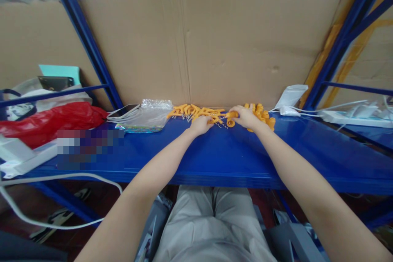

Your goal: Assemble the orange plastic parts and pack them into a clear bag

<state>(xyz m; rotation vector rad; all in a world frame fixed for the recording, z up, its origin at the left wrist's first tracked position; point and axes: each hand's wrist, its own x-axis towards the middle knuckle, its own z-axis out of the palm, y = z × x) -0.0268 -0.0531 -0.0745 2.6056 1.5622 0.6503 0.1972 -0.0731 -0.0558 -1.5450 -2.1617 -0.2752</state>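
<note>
My left hand (201, 126) is at the front of a pile of orange pieces with thin metal spirals (190, 110), which look like corkscrews. Its fingers are curled over some of them, and what they grip is partly hidden. Closed on an orange cylindrical piece (232, 115), my right hand (246, 117) reaches in from the other side. Just below its fingers, an orange round piece (230, 123) rests with its hollow end facing me. Several orange cylinders (260, 111) stand grouped behind and beside my right wrist.
A blue shelf table (227, 159) lies before me, backed by a cardboard sheet (245, 41). Left of the pile are a clear plastic bag (150, 118) and a phone with a cable (124, 110). A red bag (61, 120) is farther left. A power strip (356, 118) lies right.
</note>
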